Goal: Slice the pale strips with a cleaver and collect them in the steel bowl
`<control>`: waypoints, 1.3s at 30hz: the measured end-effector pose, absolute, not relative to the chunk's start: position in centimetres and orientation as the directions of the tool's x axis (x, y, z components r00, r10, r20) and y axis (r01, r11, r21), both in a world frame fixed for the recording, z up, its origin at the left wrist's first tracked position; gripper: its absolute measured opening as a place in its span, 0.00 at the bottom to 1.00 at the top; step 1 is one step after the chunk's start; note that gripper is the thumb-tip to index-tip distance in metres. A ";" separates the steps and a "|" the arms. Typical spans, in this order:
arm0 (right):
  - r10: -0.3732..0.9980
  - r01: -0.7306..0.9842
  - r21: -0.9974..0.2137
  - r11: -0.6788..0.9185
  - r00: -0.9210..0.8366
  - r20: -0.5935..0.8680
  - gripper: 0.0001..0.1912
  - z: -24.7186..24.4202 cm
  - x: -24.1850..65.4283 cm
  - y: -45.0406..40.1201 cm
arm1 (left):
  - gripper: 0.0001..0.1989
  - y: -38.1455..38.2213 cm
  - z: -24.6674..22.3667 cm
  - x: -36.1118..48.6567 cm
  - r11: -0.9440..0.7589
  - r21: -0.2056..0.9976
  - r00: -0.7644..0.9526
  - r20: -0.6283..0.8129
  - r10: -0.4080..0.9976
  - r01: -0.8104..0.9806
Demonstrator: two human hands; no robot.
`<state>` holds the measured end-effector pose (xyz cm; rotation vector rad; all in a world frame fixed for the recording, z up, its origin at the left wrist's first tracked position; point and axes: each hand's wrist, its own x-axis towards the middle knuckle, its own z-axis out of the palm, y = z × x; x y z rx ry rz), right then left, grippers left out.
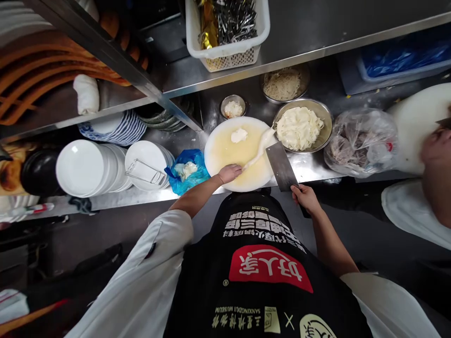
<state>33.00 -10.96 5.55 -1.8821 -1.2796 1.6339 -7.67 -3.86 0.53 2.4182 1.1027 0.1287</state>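
On the round white cutting board, with its yellowish top, lies a long, soft whitish strip of food. My left hand rests on the board, fingers together at the strip's near end. The strip's far end reaches the rim of a metal bowl. My right hand grips the handle of a cleaver, whose blade overlaps the board's right edge. Pale shreds fill that bowl. A small white lump sits toward the back of the board.
Left of the board are a blue plastic bag and stacked white plates. A small bowl and another shred-filled bowl stand behind. To the right lie a clear bag and another person's hand. A shelf overhangs the back.
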 end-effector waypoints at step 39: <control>0.744 0.640 -0.632 -0.436 -0.138 -0.654 0.20 -0.1 20.7 -10.6 | 0.09 -6.2 -5.9 -7.3 -0.374 0.619 0.477 -0.001 0.879 0.691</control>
